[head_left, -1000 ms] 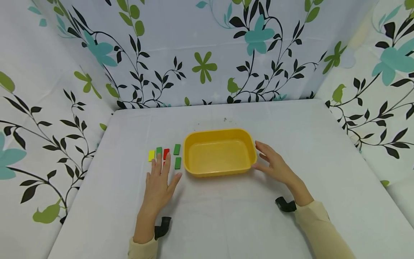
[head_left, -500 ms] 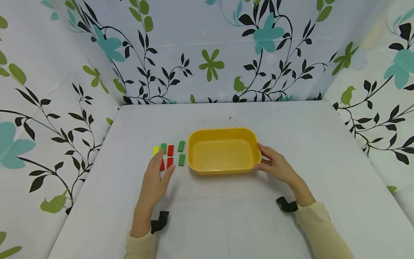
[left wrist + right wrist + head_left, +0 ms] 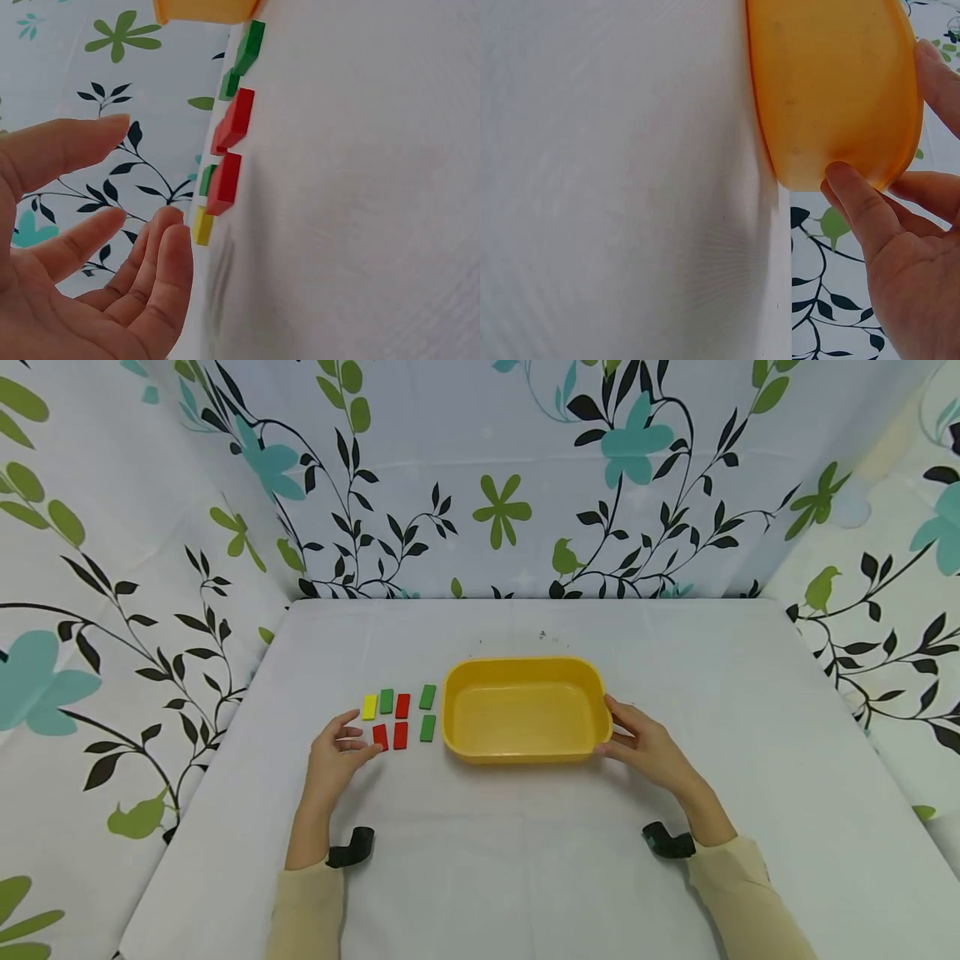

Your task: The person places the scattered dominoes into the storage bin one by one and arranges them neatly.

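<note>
A yellow plastic tray (image 3: 527, 752) sits mid-table. My right hand (image 3: 651, 750) holds its right end; in the right wrist view the thumb (image 3: 855, 196) lies against one side and a finger (image 3: 939, 82) against the other. Left of the tray lie small flat blocks: one yellow (image 3: 370, 707), three red, three green. My left hand (image 3: 333, 760) is beside the nearest red block (image 3: 380, 737), its thumb tip very close to that block in the head view. In the left wrist view, its thumb and fingers are apart with nothing between them, short of the red block (image 3: 225, 185).
Two green blocks (image 3: 427, 727) lie close to the tray's left side. A white cloth covers the table (image 3: 517, 860). Flower-patterned curtains (image 3: 450, 460) stand behind and on both sides. Black camera mounts (image 3: 352, 847) are on both wrists.
My left hand has drawn back and left from above the blocks, uncovering them, and turned sideways. My right hand has closed in on the tray's end. The head view has shifted slightly.
</note>
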Demonstrator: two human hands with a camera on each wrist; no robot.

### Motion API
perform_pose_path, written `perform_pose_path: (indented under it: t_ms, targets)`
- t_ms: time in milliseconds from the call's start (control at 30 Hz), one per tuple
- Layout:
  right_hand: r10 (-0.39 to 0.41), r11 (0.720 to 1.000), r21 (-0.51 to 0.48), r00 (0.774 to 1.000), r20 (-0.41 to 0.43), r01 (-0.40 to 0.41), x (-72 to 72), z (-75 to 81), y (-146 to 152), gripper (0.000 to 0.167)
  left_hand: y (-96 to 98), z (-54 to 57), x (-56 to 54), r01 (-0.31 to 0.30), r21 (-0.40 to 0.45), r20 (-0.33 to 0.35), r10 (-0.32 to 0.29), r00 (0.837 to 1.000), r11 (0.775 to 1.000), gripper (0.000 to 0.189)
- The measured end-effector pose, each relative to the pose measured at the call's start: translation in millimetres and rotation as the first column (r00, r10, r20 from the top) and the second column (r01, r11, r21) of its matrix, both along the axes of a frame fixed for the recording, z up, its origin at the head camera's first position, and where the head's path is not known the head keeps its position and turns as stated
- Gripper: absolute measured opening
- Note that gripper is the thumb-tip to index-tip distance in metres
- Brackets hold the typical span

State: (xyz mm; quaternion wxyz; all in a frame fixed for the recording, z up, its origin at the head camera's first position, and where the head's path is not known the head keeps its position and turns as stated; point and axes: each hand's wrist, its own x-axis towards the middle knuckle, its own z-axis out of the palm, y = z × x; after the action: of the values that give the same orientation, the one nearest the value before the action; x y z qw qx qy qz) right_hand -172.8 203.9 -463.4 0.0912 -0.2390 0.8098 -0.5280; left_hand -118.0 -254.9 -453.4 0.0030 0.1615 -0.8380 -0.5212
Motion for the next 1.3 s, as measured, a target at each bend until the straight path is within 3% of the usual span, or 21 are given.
perform_pose_path:
  t_ms: [100,233,533,700,933,1300]
  targets:
    - [0.002,1.000,-0.012,1.000,0.003,-0.002,0.4,-1.2,-0.5,0.084,-5.5,-7.0,-4.9,0.009,0.063,0.083,-0.014,0.996,0.998,0.070]
    - [0.002,1.000,-0.024,1.000,-0.008,-0.002,0.5,-1.8,-0.9,0.084,-7.9,-13.0,-9.7,-0.003,0.083,0.128,-0.008,0.992,0.997,0.070]
    - [-0.004,1.000,-0.028,1.000,-0.029,0.004,1.3,-1.8,0.0,0.082,-9.5,-19.7,-18.7,0.014,0.039,0.137,-0.019,0.990,0.999,0.062]
    - [-0.001,1.000,-0.026,0.999,-0.036,0.000,1.6,-3.6,0.0,0.082,-8.8,-23.0,-19.4,0.025,-0.007,0.143,-0.024,0.989,1.000,0.062]
    - [-0.006,0.999,-0.041,0.999,-0.036,0.004,2.0,-3.7,-1.3,0.082,-8.1,-25.4,-19.9,0.075,-0.139,0.135,-0.056,0.989,0.987,0.057]
    - [-0.006,0.999,-0.043,0.999,-0.039,0.005,1.5,-5.2,-1.1,0.079,-5.7,-25.5,-18.2,0.068,-0.201,0.102,-0.048,0.994,0.977,0.051]
